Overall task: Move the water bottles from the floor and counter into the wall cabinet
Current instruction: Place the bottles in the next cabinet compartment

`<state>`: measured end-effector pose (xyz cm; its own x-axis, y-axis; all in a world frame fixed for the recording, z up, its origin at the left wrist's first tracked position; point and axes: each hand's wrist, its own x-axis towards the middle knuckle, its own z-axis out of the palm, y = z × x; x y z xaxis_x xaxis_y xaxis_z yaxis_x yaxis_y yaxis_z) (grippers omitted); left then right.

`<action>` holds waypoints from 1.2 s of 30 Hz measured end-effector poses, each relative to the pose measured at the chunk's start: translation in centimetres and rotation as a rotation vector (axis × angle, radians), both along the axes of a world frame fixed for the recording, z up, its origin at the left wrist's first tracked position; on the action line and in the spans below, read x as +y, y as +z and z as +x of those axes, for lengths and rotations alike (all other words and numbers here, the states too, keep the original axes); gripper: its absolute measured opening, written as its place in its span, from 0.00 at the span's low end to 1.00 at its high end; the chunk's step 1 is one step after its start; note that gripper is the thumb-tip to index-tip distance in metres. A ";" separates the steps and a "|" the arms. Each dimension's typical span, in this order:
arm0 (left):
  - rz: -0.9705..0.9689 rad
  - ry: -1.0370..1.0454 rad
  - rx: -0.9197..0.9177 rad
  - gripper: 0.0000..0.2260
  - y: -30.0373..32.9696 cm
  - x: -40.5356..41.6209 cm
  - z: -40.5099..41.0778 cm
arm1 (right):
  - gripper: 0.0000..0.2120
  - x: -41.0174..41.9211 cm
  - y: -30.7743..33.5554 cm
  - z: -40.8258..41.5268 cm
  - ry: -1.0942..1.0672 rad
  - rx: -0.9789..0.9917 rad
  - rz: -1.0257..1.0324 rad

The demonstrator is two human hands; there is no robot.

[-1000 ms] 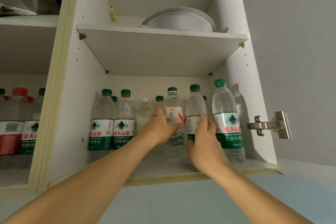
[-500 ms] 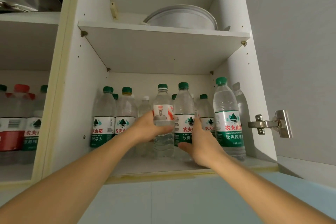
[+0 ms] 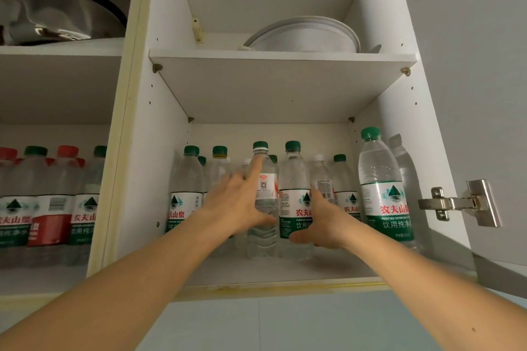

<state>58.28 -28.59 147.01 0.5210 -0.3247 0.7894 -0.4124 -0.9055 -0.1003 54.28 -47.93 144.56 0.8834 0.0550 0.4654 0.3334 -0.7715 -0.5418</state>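
Your left hand lies with straight fingers against the left side of the red-labelled bottle, forefinger reaching toward its neck, thumb low across its front. Touching that bottle's right side stands the green-labelled bottle. Your right hand cups its right flank, thumb underneath; whether those fingers curl behind, you cannot tell. Both bottles stand upright on the cabinet's lower shelf.

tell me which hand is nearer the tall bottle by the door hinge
Right. The right hand holds a green-label bottle a few bottles left of the tall bottle; the left hand is farther left, on the red-label bottle.
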 end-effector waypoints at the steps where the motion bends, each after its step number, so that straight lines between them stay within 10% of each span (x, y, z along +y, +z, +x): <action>1: 0.050 0.049 -0.015 0.61 0.5 0.2 0.0 | 0.46 0.1 0.1 0.2 0.004 0.011 -0.004; 36: 0.295 0.218 0.063 0.62 3.4 2.6 2.8 | 0.31 0.8 0.0 4.0 0.180 0.079 0.107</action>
<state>61.05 -26.01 150.38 0.6478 -0.4095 0.6424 -0.2270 -0.9087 -0.3504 58.28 -47.10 144.61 0.8980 0.1689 0.4064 0.4134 -0.6402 -0.6475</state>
